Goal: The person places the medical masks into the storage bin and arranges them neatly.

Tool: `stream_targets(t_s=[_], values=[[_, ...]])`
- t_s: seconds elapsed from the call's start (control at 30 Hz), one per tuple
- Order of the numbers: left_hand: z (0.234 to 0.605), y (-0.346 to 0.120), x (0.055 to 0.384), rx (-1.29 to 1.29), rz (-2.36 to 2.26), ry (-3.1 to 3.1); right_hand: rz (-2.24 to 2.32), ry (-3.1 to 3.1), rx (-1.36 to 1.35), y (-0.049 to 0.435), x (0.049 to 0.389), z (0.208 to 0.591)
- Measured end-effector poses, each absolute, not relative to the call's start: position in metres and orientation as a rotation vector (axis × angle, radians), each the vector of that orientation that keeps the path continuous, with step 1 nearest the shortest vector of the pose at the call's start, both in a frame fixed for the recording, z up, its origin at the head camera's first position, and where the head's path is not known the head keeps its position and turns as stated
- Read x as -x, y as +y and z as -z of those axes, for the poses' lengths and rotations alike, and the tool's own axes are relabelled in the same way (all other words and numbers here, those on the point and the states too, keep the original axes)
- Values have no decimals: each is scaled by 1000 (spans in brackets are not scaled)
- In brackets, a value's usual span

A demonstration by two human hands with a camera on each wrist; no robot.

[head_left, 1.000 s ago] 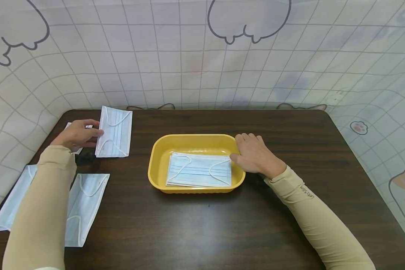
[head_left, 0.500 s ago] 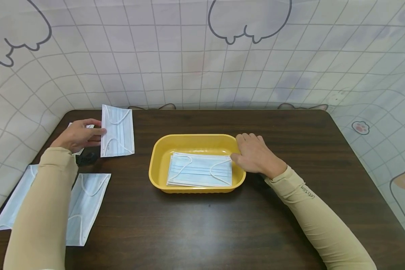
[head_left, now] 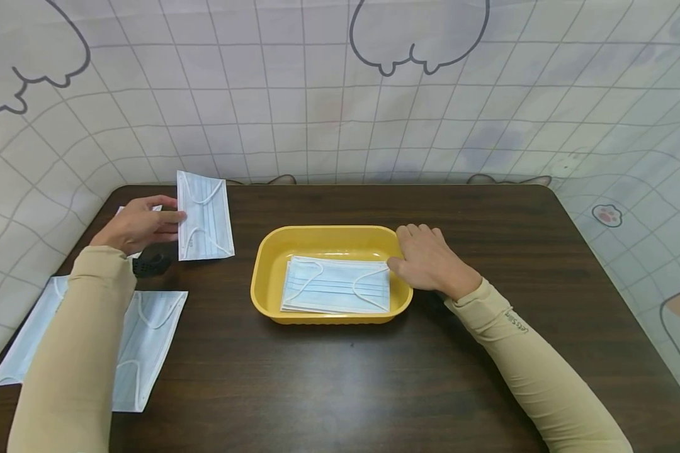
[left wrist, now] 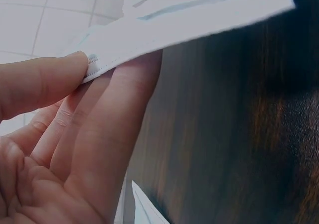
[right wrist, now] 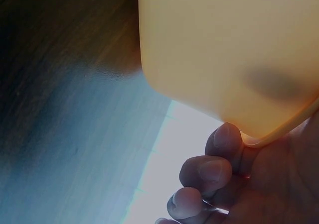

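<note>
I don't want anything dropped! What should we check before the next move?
1. Left hand pinches the held mask: ok.
2. Right hand grips the tray: ok.
3. Tray upright on the table: ok.
4. Stack inside the tray: ok.
5. Held mask over the tray: not ok, it's off to the left.
6. Stack's exact count: cannot tell, masks overlap.

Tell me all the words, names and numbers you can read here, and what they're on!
"Lets Slim", as best I can read it: small dark letters on the right sleeve, a bit blurred.
No other words or numbers can be read: I see none on the yellow tray, the mask in the left hand or the wall cloth, which shows lines and drawings.
</note>
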State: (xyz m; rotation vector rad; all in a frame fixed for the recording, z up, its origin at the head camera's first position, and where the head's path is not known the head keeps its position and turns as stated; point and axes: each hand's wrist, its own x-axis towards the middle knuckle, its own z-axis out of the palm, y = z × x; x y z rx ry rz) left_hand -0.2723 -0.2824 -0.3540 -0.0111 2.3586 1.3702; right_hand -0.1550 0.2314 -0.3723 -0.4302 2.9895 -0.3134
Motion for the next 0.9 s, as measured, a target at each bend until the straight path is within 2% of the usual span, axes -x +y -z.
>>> stream_targets(t_s=[0.9], values=[[314,-257,261,-124,-1204,2452,315,2990,459,233,156,373]])
